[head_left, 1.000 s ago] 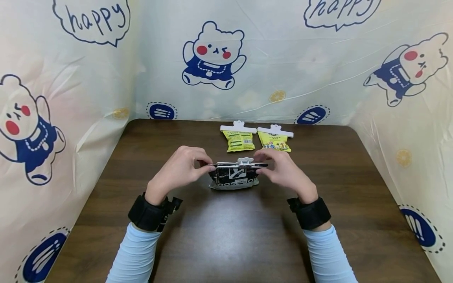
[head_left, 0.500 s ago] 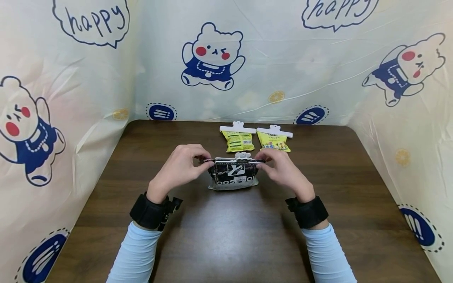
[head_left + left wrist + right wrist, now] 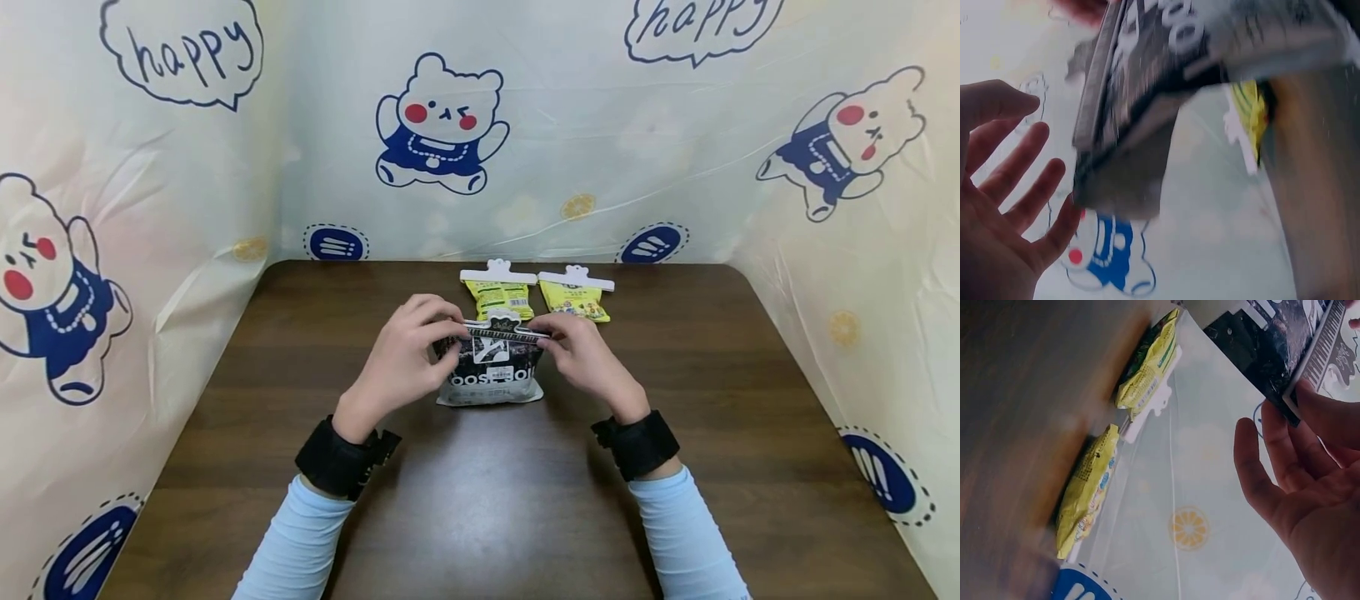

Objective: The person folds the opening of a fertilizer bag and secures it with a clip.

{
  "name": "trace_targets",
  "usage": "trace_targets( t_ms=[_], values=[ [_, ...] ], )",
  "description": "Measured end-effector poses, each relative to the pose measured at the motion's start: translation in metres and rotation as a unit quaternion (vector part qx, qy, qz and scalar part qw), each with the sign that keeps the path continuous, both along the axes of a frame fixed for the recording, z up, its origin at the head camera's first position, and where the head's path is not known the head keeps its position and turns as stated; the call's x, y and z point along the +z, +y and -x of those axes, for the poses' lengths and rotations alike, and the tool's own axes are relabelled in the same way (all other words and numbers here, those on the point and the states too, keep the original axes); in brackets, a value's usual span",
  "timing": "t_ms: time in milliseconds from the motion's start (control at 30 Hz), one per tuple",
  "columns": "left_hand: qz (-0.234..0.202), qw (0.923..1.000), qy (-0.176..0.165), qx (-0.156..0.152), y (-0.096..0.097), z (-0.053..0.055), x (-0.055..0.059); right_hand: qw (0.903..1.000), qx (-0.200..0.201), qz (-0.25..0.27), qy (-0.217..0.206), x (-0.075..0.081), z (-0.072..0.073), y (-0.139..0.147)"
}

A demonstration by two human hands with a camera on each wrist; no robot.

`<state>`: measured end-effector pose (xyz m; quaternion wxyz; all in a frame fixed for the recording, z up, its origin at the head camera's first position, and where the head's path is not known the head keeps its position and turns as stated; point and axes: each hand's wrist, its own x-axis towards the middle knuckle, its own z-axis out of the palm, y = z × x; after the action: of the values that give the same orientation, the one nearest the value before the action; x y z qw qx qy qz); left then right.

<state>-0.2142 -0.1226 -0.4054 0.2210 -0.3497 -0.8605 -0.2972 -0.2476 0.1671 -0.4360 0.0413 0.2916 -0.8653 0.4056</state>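
Observation:
A black and grey packet [image 3: 491,375] stands upright mid-table, its top edge held by a bag clip [image 3: 504,333] with a white tab. At the clip's right end, my right hand [image 3: 592,358] pinches the corner between thumb and fingers; the right wrist view shows the thumb on the clip bar [image 3: 1322,347]. My left hand [image 3: 412,346] is at the packet's left end. In the left wrist view its fingers [image 3: 1019,172] are spread and loosely bent, beside the packet [image 3: 1160,56] and not gripping it. That view is blurred.
Two yellow snack packets, the left one [image 3: 498,297] and the right one [image 3: 573,300], lie behind the black packet near the table's back edge. Each has a white clip on top. A printed curtain [image 3: 330,150] surrounds the wooden table [image 3: 480,492].
The packet's top has tilted back, so more of its front shows. My left hand has gone from pinching the clip's left end to loosened fingers beside it; the right hand keeps its pinch.

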Motion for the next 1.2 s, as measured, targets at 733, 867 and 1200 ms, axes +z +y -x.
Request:
trace_targets(
  t_ms=[733, 867, 1200],
  values=[
    [0.310, 0.9293, -0.180, -0.088, 0.058, -0.032, -0.035, 0.9921, 0.037, -0.079, -0.090, -0.028, 0.009, -0.012],
    [0.334, 0.9222, -0.177, -0.084, 0.059, -0.035, -0.035, 0.9809, 0.070, -0.144, -0.110, -0.031, 0.002, -0.018],
    [0.326, 0.9184, -0.213, -0.070, 0.055, -0.033, -0.033, 0.9628, 0.073, -0.198, -0.169, -0.029, -0.002, -0.018]
  ],
)
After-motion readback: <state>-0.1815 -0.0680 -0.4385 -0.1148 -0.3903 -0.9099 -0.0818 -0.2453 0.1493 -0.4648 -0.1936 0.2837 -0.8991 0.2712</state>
